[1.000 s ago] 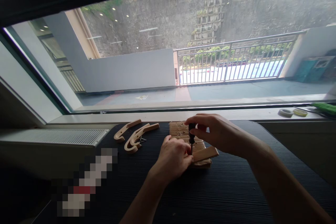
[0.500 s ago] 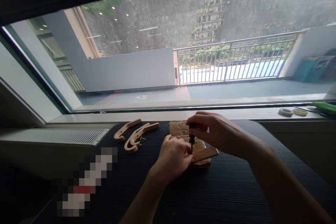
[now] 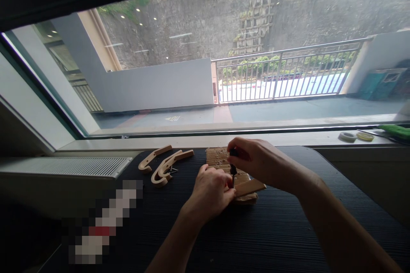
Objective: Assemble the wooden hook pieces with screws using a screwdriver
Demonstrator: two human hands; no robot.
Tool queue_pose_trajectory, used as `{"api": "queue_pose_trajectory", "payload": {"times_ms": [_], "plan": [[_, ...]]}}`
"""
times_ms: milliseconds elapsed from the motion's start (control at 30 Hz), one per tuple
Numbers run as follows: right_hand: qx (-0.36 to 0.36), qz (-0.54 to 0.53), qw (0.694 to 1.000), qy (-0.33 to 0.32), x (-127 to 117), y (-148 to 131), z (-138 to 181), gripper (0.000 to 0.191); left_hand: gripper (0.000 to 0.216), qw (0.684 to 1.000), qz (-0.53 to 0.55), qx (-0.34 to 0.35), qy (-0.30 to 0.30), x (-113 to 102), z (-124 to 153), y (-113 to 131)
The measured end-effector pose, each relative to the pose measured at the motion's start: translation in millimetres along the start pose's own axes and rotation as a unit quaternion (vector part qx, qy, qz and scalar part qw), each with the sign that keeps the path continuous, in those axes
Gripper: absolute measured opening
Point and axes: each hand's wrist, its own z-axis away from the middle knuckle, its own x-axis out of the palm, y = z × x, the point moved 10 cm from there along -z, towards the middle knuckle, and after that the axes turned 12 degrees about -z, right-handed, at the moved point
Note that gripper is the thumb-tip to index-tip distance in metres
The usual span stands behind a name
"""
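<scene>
A wooden board (image 3: pixel 219 160) lies on the black ribbed mat (image 3: pixel 256 234) near the window. Across its near end rests a wooden hook (image 3: pixel 253 187). My left hand (image 3: pixel 209 194) is closed over the hook's left part and presses it onto the board. My right hand (image 3: pixel 256 160) is closed round the black handle of a small screwdriver (image 3: pixel 232 169), which stands upright with its tip between the two hands on the hook. Wood crumbs speckle the board's far end.
Three loose wooden hooks (image 3: pixel 166 163) lie on the mat to the left, with a small metal screw beside them. Tape rolls (image 3: pixel 348 137) and a green object (image 3: pixel 397 131) sit on the window sill at right. A vent grille (image 3: pixel 70 166) lies at left.
My right hand's fingers have shifted slightly round the screwdriver handle, as in turning it. The left hand, hook and board stay in place.
</scene>
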Motion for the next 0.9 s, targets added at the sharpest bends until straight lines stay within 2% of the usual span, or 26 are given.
{"api": "queue_pose_trajectory", "payload": {"times_ms": [200, 667, 900], "plan": [[-0.042, -0.025, 0.999, -0.017, -3, -14, 4, 0.026, 0.015, 1.000, -0.003, 0.003, 0.007, -2, 0, 0], [0.007, -0.014, 1.000, -0.005, -5, -1, 2, 0.014, 0.014, 1.000, -0.005, 0.002, 0.005, -2, 1, 0], [-0.022, -0.025, 0.999, -0.006, -3, -7, 1, 0.026, 0.016, 1.000, -0.011, 0.007, 0.018, -1, 0, 0]]}}
